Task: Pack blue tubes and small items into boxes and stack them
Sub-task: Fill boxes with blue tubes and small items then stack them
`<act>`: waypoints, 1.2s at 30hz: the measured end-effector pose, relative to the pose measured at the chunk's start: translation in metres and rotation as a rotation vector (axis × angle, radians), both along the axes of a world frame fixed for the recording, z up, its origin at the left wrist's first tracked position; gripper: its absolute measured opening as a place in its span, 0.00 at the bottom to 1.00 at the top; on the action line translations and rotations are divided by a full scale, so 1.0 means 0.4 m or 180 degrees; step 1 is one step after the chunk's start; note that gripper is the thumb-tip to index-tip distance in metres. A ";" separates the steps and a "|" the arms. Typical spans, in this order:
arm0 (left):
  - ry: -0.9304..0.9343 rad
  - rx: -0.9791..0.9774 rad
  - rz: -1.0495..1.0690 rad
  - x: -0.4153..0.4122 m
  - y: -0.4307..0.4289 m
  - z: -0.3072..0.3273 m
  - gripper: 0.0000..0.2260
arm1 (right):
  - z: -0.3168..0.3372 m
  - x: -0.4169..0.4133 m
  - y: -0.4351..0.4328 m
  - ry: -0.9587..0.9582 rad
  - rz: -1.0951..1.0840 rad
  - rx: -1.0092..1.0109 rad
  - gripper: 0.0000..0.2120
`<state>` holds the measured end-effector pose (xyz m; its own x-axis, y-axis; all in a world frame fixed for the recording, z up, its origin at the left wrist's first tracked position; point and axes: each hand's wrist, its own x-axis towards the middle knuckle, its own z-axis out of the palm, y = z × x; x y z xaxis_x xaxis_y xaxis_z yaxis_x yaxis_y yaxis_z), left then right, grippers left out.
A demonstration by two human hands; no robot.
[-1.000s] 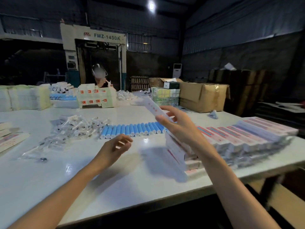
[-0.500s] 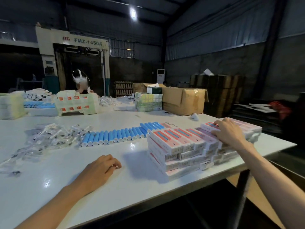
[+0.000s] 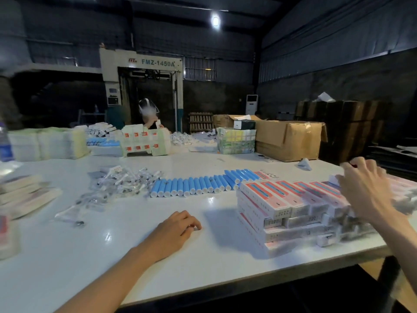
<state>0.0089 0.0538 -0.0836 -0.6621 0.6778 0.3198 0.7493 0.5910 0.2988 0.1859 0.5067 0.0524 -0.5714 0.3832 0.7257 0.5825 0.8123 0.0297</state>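
left hand [image 3: 178,229] rests loosely curled and empty on the glossy white counter [image 3: 101,263], as before. right hand [image 3: 365,188], earlier flat on the stacked cardboard boxes [image 3: 277,204], now hovers above them, fingers spread, holding nothing. beyond lie a row of round blue tubes [image 3: 194,186] and crinkly clear packets [image 3: 121,184].
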 end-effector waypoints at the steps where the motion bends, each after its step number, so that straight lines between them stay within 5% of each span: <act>1: -0.0009 0.0020 -0.0010 0.002 0.001 0.000 0.12 | 0.008 -0.020 -0.057 0.0378 0.0416 -0.0098 0.13; 4: 0.0081 0.0041 -0.0020 -0.003 -0.004 -0.004 0.12 | 0.026 -0.096 -0.307 0.1000 0.2018 -0.0908 0.08; 9: -0.0152 0.0031 0.0149 -0.023 -0.003 0.020 0.14 | -0.051 -0.268 -0.722 0.0687 0.3670 -0.2465 0.08; 12: -0.0667 0.0660 0.0300 -0.054 -0.062 0.065 0.18 | -0.142 -0.368 -0.860 0.0625 0.3747 -0.3360 0.10; 16: -0.0274 0.0932 0.1413 -0.152 -0.231 0.138 0.14 | -0.253 -0.449 -0.902 0.0656 0.3494 -0.3982 0.13; 19: 0.0222 0.0360 0.2490 -0.261 -0.392 0.180 0.10 | -0.305 -0.484 -0.883 0.0486 0.3271 -0.4219 0.14; 25: -0.0391 -0.1062 0.3923 -0.436 -0.671 0.181 0.23 | -0.331 -0.520 -0.885 0.0322 0.3370 -0.4148 0.15; 32: -0.0329 -0.1684 0.4246 -0.509 -0.776 0.129 0.26 | -0.336 -0.534 -0.887 0.0292 0.3529 -0.4200 0.14; 36: -0.0243 -0.1249 0.4029 -0.516 -0.773 0.142 0.22 | -0.334 -0.532 -0.890 0.0212 0.3507 -0.4248 0.14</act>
<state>-0.1975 -0.2555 -0.0267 -0.9083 -0.3777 0.1798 -0.3895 0.9204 -0.0344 -0.0268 0.1507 -0.0814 -0.9411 0.1728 0.2905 -0.2458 0.2403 -0.9391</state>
